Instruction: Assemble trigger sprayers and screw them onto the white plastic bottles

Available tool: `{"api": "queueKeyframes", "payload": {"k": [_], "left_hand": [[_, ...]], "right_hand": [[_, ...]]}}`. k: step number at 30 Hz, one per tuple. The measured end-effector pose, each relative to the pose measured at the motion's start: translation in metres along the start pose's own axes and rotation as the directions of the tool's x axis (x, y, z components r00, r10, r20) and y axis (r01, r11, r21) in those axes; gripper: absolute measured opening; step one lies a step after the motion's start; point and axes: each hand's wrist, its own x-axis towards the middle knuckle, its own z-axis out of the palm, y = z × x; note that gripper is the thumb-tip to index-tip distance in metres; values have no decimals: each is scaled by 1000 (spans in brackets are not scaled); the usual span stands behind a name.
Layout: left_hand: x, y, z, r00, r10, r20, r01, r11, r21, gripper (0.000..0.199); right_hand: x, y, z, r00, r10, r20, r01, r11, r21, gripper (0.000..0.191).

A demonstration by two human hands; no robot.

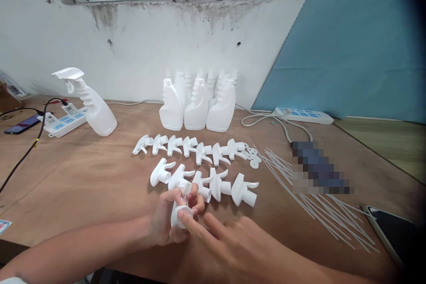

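My left hand (161, 222) is closed around a white trigger spray head (175, 218), its round collar turned toward me. My right hand (238, 244) reaches in from the right with its index finger stretched out, the tip pressing on the collar opening; whether a washer lies under that fingertip is hidden. Just beyond my hands lie two rows of white spray heads (219, 184), several in each. Flat white washers (254, 159) sit in a small pile at the right end of the far row.
Several white bottles (196, 108) stand against the wall. An assembled spray bottle (98, 108) leans beside a power strip (68, 122) and a phone (23, 123) at left. Thin white tubes (319, 213) spread on the right, near another power strip (304, 115) and a dark phone (392, 230).
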Motion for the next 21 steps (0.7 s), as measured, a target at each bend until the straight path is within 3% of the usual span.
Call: {"api": "queueKeyframes", "payload": {"k": [4, 9, 13, 15, 17, 21], "left_hand": [[-1, 0, 5, 1000, -2, -26, 3, 1000, 14, 7], [-1, -2, 13, 999, 28, -47, -23, 994, 108, 7], [1, 22, 20, 985, 157, -69, -119, 915, 386, 13], [-1, 50, 22, 956, 290, -38, -200, 745, 637, 18], [-7, 82, 18, 900, 435, 1, -255, 525, 812, 20], [-33, 136, -3, 755, 638, 154, -233, 41, 972, 18]], "right_hand": [[-5, -6, 13, 1000, -3, -22, 4, 1000, 24, 54], [-13, -2, 9, 999, -28, -19, 30, 992, 123, 60], [-26, 16, 5, 995, 64, -74, -43, 966, 254, 72], [-35, 35, 6, 975, 194, -108, -155, 943, 293, 72], [-45, 62, 9, 919, 376, -121, -323, 891, 318, 65], [-67, 117, 24, 731, 673, -108, -610, 717, 337, 52]]}}
